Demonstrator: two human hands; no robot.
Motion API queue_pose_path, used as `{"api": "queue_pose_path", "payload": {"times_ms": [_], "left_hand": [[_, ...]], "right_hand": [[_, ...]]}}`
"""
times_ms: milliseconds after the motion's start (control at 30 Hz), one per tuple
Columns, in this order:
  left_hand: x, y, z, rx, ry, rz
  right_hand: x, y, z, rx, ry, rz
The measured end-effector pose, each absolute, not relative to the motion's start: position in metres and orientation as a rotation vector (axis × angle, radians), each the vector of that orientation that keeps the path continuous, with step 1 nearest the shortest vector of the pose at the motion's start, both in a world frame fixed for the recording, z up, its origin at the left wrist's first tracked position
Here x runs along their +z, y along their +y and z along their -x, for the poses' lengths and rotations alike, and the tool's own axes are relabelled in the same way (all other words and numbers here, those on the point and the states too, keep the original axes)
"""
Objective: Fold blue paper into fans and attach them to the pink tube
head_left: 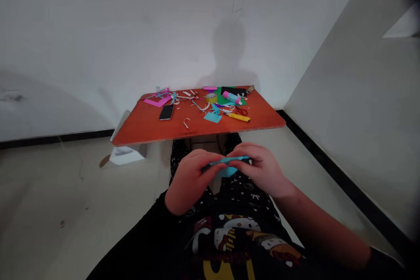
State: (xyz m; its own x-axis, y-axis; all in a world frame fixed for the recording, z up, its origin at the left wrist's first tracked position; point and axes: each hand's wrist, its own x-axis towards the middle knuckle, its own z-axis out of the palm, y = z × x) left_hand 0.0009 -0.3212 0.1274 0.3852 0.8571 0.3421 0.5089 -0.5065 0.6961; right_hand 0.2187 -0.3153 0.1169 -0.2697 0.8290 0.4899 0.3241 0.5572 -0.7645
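A small piece of blue paper point(226, 165) is pinched between both of my hands above my lap. My left hand point(190, 179) has its fingers curled onto the paper's left end. On the right end, my right hand point(262, 168) is closed with thumb and fingers pressed together. Both hands hover in front of the near edge of a low orange table point(144, 127).
On the table lie a black phone point(166, 112), a blue paper scrap point(212, 117), a yellow cutter point(239, 117), red scissors point(242, 110), a tape roll point(211, 97), a pink glue stick point(231, 97), green paper and pink scraps point(157, 101). White walls stand behind and at right.
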Motion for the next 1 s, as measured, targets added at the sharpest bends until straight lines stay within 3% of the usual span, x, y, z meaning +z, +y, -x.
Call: {"api": "queue_pose_path", "payload": {"times_ms": [1000], "left_hand": [[0.1260,-0.3226,-0.0001,0.883,1.200,-2.136]], "right_hand": [[0.1182,-0.3119,-0.2210,0.744,-1.847,0.893]]}}
